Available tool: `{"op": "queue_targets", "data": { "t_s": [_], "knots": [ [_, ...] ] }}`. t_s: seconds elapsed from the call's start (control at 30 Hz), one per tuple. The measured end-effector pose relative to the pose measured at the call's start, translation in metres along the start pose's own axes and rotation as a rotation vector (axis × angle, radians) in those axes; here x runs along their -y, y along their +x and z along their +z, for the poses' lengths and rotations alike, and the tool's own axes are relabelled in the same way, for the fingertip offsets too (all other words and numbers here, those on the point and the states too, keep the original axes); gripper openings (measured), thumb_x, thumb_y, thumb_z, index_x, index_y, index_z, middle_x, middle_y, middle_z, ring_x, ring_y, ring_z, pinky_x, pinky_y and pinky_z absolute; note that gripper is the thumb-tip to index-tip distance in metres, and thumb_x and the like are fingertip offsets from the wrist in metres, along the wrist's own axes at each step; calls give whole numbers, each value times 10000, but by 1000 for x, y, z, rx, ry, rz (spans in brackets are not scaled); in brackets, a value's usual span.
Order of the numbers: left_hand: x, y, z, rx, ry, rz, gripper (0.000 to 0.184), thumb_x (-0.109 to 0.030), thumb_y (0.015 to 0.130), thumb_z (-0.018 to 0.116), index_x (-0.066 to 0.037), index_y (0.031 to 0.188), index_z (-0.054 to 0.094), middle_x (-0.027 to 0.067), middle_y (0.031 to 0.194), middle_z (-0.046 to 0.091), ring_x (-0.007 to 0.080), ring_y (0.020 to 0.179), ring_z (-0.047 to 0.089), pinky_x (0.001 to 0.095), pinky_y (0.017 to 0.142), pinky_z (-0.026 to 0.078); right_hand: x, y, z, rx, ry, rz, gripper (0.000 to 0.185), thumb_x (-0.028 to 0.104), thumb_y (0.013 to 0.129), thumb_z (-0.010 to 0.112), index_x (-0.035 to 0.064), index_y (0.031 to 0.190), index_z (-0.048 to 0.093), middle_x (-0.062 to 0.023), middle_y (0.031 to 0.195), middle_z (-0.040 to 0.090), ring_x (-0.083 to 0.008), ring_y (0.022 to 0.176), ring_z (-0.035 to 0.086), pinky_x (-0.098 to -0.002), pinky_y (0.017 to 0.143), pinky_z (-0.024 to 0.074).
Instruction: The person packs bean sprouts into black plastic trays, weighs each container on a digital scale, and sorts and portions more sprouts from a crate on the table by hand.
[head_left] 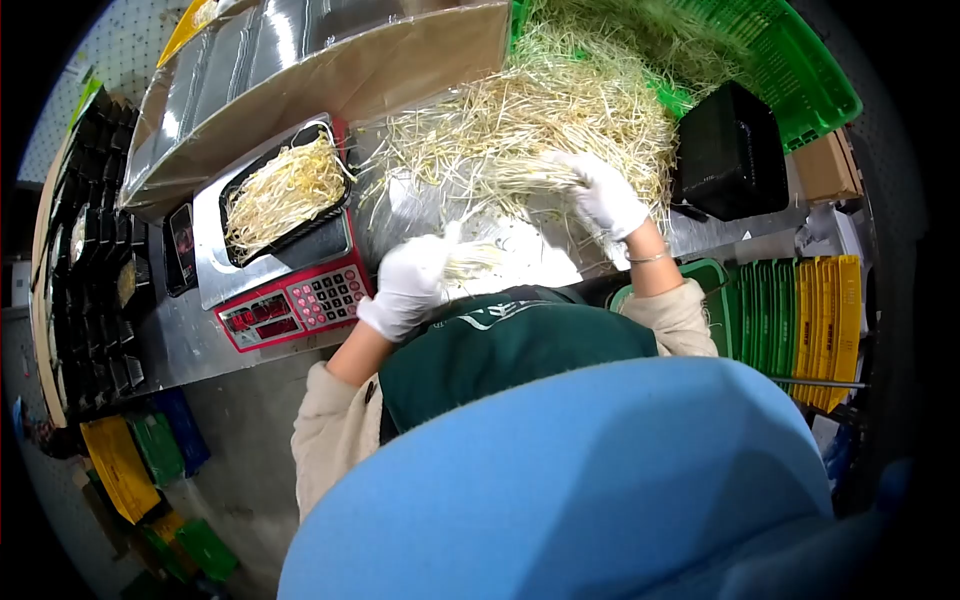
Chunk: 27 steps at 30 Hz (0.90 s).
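My left hand, in a white glove, is closed around a small bunch of bean sprouts over the metal table. To the right, my gloved right hand grips sprouts at the near edge of a large sprout heap; its fingertips are partly hidden among the strands. Left of my left hand stands a red weighing scale with a keypad. On its metal pan rests a black tray filled with sprouts.
A green crate holds more sprouts behind the heap. Black trays stand stacked at right, with green and yellow crates below. Film-covered boxes line the back. Many black trays fill a rack at far left.
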<state>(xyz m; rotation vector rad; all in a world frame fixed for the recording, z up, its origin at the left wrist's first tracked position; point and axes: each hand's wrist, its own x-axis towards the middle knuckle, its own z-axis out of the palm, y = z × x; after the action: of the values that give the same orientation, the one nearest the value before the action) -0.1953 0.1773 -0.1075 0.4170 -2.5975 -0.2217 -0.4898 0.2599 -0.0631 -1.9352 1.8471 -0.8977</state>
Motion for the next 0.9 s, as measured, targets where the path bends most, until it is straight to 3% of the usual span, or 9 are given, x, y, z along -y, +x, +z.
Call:
{"op": "queue_targets", "data": {
  "t_s": [0.07,0.1,0.17,0.3,0.4,0.57,0.7,0.77,0.9],
  "knots": [
    [-4,5,17,109,56,103,589,-134,762,592,-32,1332,482,105,951,589,260,775,588,356,681,498,-1,9,29,33,59,11,361,50,803,542,77,1154,619,-187,1058,645,-348,965,606,-373,870,491],
    [-9,11,18,185,183,124,662,-160,719,657,-24,1339,471,126,1060,593,275,868,600,358,746,504,2,19,44,320,9,246,452,105,788,609,89,1238,573,-187,1108,630,-351,1010,594,-376,898,482],
    [-6,-1,5,215,91,79,648,-154,748,639,-38,1356,449,132,1112,567,282,918,578,384,838,467,7,9,49,531,-158,173,711,203,712,748,98,1357,468,-198,1197,598,-356,1111,564,-383,950,450],
    [-5,-21,-11,344,-218,-228,737,-244,739,703,-48,1387,412,138,1243,514,312,1038,543,466,1029,339,-18,-8,37,339,-59,102,892,357,674,801,45,1402,391,-208,1392,448,-347,1248,469,-389,1066,357],
    [-7,11,9,226,-49,-83,1036,-402,654,774,-6,1454,247,166,1353,443,327,1175,492,471,1106,236,14,-13,64,226,-8,-65,970,557,664,744,-8,1375,400,-235,1377,439,-368,1278,423,-412,1082,323],
    [16,38,61,273,-59,-56,1212,-449,605,796,36,1471,100,195,1357,437,316,1267,426,450,1148,166,24,-32,90,156,-333,-130,1054,470,592,793,-2,1412,329,-226,1342,453,-363,1231,435,-490,1047,336],
    [16,37,65,220,-34,-46,1030,-348,665,755,62,1442,217,156,1053,579,296,1052,540,453,1066,294,-2,-34,72,48,-345,-146,920,255,638,773,12,1413,341,-172,1276,511,-352,1122,514,-423,979,414],
    [18,38,82,139,105,-11,911,-275,691,721,65,1418,290,112,892,573,280,875,569,455,1008,349,-12,-25,76,320,-365,132,773,175,685,711,45,1382,404,-157,1130,560,-352,986,570,-404,872,471],
    [6,47,60,38,56,-201,698,-160,792,591,3,1423,343,111,847,568,241,636,581,367,644,505,10,-15,62,51,-117,140,663,135,745,651,139,1374,443,-165,996,597,-360,897,589,-414,817,488]
  ]
}}
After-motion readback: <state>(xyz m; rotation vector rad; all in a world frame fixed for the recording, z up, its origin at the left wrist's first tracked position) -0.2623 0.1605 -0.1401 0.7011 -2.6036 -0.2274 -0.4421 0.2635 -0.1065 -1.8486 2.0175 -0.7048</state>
